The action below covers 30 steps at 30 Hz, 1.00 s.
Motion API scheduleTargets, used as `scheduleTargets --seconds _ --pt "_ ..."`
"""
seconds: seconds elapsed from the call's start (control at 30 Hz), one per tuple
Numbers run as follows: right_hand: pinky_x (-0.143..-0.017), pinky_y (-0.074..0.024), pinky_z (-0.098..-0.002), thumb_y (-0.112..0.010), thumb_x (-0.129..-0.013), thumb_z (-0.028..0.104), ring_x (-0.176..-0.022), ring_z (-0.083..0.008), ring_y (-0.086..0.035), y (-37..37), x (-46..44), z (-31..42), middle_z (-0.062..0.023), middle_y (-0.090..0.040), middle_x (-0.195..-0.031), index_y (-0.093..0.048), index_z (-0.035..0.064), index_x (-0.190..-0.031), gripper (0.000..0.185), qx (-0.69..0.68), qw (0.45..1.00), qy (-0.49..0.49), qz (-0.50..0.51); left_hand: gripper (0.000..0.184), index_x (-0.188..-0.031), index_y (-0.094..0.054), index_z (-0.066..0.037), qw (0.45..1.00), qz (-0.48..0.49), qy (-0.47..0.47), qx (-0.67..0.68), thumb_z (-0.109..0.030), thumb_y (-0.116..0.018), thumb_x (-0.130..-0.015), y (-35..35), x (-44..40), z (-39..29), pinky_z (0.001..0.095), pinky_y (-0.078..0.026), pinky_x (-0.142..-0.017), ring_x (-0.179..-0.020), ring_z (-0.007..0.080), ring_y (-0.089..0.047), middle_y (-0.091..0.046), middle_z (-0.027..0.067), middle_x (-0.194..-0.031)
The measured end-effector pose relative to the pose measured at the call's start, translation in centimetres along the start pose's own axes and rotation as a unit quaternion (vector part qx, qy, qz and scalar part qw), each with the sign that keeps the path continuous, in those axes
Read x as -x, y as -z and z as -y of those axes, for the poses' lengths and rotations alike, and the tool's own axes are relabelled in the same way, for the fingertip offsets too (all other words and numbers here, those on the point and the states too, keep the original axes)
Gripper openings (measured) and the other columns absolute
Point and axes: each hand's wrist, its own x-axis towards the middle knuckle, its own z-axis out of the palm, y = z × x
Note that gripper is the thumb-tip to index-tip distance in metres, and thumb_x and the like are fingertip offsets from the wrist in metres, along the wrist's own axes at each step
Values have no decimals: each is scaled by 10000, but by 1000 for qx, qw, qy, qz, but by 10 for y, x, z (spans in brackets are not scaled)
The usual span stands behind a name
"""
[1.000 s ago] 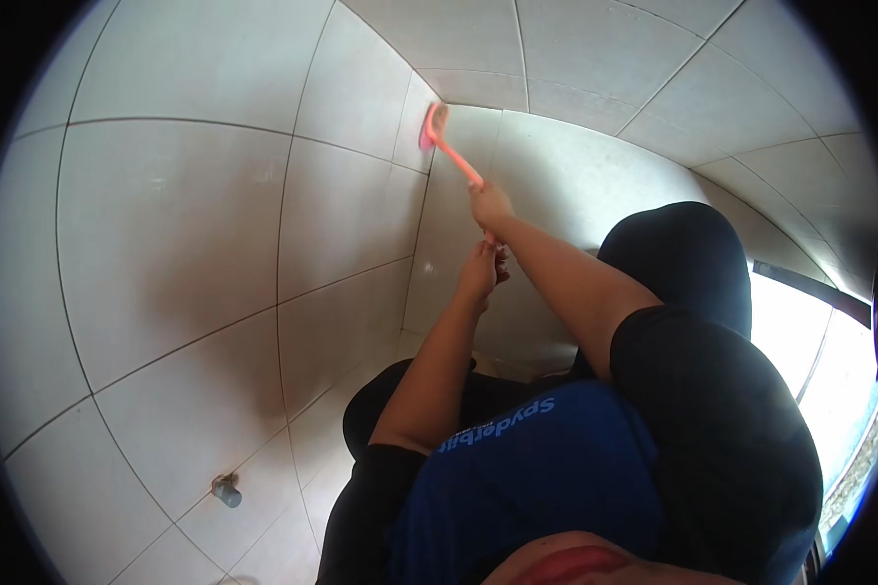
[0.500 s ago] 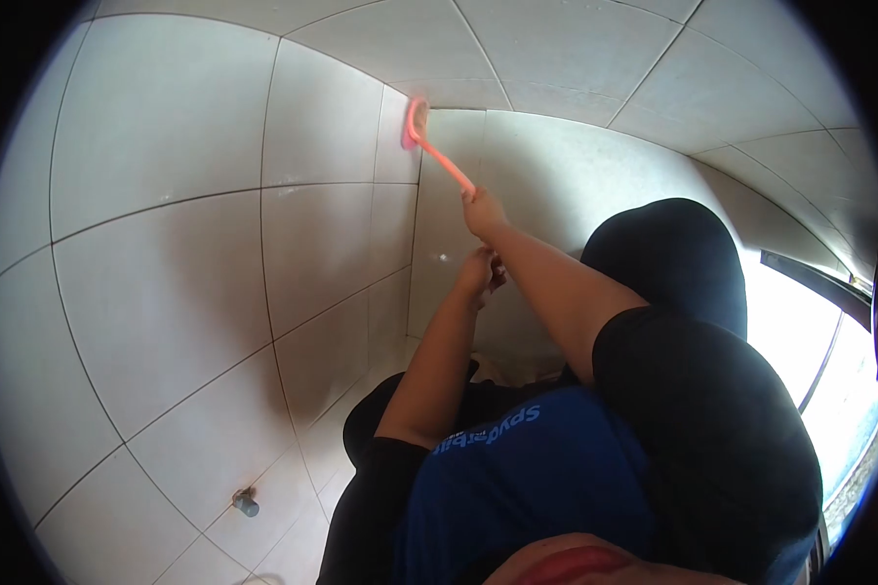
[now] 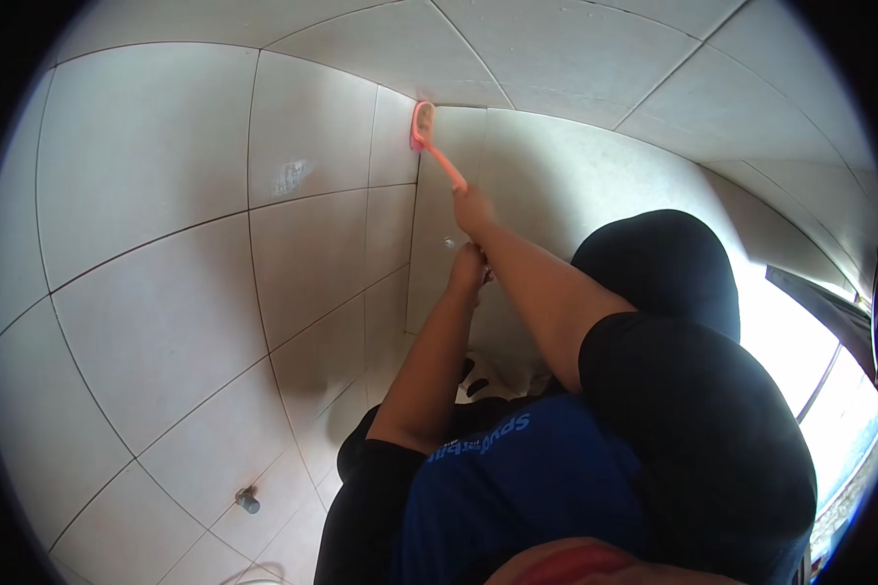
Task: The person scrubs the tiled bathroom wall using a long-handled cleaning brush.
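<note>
A pink brush [image 3: 423,123] with a long handle rests its head in the corner where the left wall [image 3: 312,239] meets the far panel and the upper tiles. My right hand [image 3: 472,211] is closed round the handle. Just below it, my left hand [image 3: 470,269] is closed at the handle's lower end, which the hands mostly hide. Both arms reach forward and up.
A grey pipe fitting [image 3: 248,500] sticks out of the lower left wall. My bent knee [image 3: 658,263] rises right of my hands. A bright opening [image 3: 788,336] lies at the right. A whitish mark [image 3: 290,176] shows on the left wall.
The view has shifted, so the wall tiles sit differently. The brush head has moved slightly left overall, staying near the corner, and both hands have moved slightly left with it.
</note>
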Motion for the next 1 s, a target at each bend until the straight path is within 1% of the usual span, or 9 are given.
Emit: scheduleTargets --seconds 0.3,0.37,0.5,0.6,0.67,0.77,0.83,0.9,1.0 --pt "-726 -431 -442 -393 -853 312 -853 -383 -542 -20 14 3 -234 -548 -905 -487 -6 -927 340 9 1000 -15 7 293 -748 -395 -86 999 7 21 -35 -309 -266 -888 27 -5 20 261 -318 -482 -497 97 -345 -388 0 -612" --pt "-720 -433 -438 -392 -854 312 -850 -380 -544 -21 21 14 -231 -547 -912 -486 -8 -929 342 -4 1000 2 2 328 -756 -412 -66 986 -95 -107 -79 -326 -265 -890 32 -10 28 277 -342 -513 -523 108 -375 -417 10 -654" --pt "-709 -433 -437 -394 -853 317 -831 -380 -547 -29 24 -3 -233 -551 -890 -482 -16 -914 349 -16 1000 3 -9 357 -800 -440 -42 981 -108 -120 -105 -327 -248 -892 31 6 30 278 -371 -553 -581 125 -421 -454 35 -713" --pt "-703 -429 -448 -392 -854 316 -807 -386 -549 -28 30 -6 -227 -561 -844 -488 -18 -901 351 14 1000 20 6 413 -834 -464 -20 988 -13 22 -152 -353 -228 -893 39 5 30 283 -393 -587 -626 142 -448 -476 61 -766" --pt "-701 -432 -446 -392 -855 313 -804 -383 -552 -23 40 10 -222 -566 -828 -491 -20 -902 350 -10 999 38 -8 448 -825 -468 -14 953 -138 -147 -227 -371 -208 -894 46 -7 53 292 -395 -603 -642 151 -462 -490 78 -767" --pt "-695 -438 -440 -398 -852 314 -803 -381 -556 -19 50 13 -220 -571 -821 -501 -25 -905 358 -15 999 36 -25 462 -822 -481 0 965 -131 -165 -159 -376 -224 -894 38 14 46 320 -395 -622 -677 187 -493 -517 95 -771" --pt "-691 -441 -436 -403 -850 318 -806 -382 -557 -25 44 -6 -223 -572 -830 -507 -28 -907 366 6 999 20 -25 408 -806 -467 -23 980 -85 -100 -149 -360 -255 -888 33 28 34 295 -358 -531 -589 150 -441 -478 54 -698" --pt "-686 -444 -440 -412 -841 344 -797 -389 -559 -33 32 -23 -230 -572 -823 -513 -22 -928 389 225 958 152 90 355 -789 -453 -46 989 -42 -35 -138 -344 -285 -882 32 36 36 270 -321 -440 -501 113 -389 -439 14 -624" --pt "-672 -455 -440 -391 -849 332 -772 -372 -575 -21 59 3 -219 -583 -816 -527 -11 -940 381 47 998 17 42 397 -831 -470 -56 970 -138 -146 -136 -403 -285 -883 28 43 51 254 -308 -434 -498 99 -374 -433 2 -632"
